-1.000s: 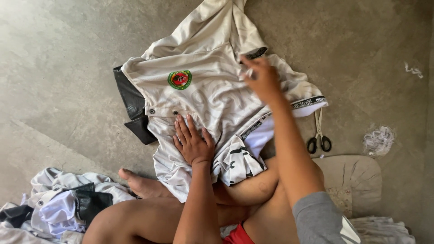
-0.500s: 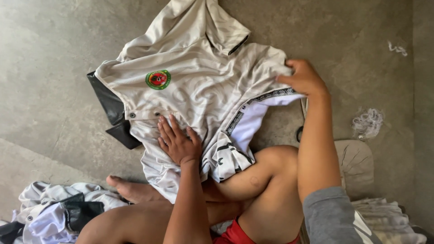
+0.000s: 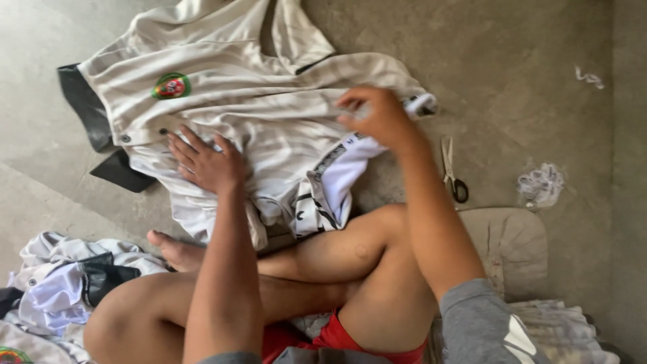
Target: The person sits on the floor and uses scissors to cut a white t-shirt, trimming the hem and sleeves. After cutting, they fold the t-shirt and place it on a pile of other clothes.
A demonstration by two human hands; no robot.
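A cream striped shirt point(image 3: 269, 101) with a round red and green badge point(image 3: 171, 86) and black trim lies spread on the concrete floor. My left hand point(image 3: 205, 160) rests flat on the shirt's lower front, fingers spread. My right hand point(image 3: 377, 116) is blurred over the shirt's right sleeve; its fingers curl around the sleeve's edge, near a white fold of cloth point(image 3: 421, 104). My bare legs point(image 3: 323, 269) are crossed just below the shirt.
Black-handled scissors point(image 3: 453, 172) lie on the floor right of my right arm. A crumpled scrap of white thread or cloth point(image 3: 539, 185) lies farther right. A heap of pale garments point(image 3: 60, 283) sits at lower left. A flat cushion point(image 3: 512, 249) lies under me.
My right hand has pulled the right sleeve inward over the shirt body. The left hand stays pressed on the shirt. The view has shifted, so the scissors show fully.
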